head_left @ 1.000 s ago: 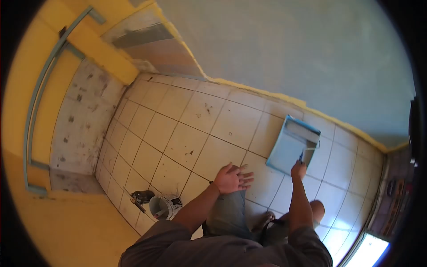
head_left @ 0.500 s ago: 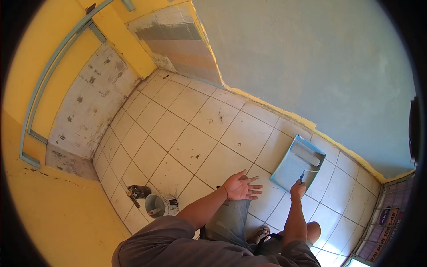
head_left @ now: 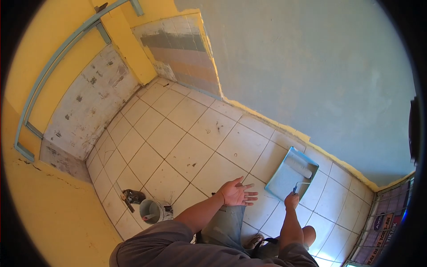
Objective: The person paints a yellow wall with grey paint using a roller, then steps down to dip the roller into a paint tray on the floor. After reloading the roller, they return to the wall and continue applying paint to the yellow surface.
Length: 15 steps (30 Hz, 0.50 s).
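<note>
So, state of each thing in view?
Left hand: open, fingers spread, holding nothing
Right hand: closed on the roller handle
Roller: in hand, sleeve in the tray
Tray: on the floor, pale coating inside
Bucket: open-topped, stained, something inside it
Dark container: beside the bucket, contents can't be told
Floor: tiled, dark marks
Blue-grey wall: ragged yellow lower edge

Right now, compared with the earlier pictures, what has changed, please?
The roller has moved slightly toward the person, away from the wall-side edge of the tray. The whole view has shifted too, as the camera moved. Nothing was taken hold of or let go: the right hand keeps the roller, and the left hand stays open. The bucket stands as it was.
</note>
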Motion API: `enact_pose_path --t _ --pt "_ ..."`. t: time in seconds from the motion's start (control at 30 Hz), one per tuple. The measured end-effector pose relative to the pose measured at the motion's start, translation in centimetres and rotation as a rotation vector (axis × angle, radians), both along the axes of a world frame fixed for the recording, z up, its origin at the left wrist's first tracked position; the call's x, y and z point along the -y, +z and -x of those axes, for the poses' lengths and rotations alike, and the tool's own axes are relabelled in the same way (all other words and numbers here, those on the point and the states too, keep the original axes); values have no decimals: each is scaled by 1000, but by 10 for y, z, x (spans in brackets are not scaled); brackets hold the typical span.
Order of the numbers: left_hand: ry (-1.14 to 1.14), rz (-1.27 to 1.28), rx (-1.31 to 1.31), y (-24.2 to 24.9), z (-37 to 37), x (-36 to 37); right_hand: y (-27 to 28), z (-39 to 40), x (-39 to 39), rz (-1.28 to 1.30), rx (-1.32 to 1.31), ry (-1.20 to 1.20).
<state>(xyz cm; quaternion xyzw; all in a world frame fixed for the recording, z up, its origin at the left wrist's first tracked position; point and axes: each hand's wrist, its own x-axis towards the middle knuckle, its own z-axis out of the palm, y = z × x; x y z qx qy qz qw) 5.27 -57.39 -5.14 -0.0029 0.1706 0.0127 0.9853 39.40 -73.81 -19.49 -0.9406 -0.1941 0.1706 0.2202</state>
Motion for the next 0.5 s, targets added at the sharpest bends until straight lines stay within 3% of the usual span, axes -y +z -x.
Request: enact_pose_path --t 0.5 --pt "3 29 -167 -5 -33 -6 36 55 43 121 -108 -5"
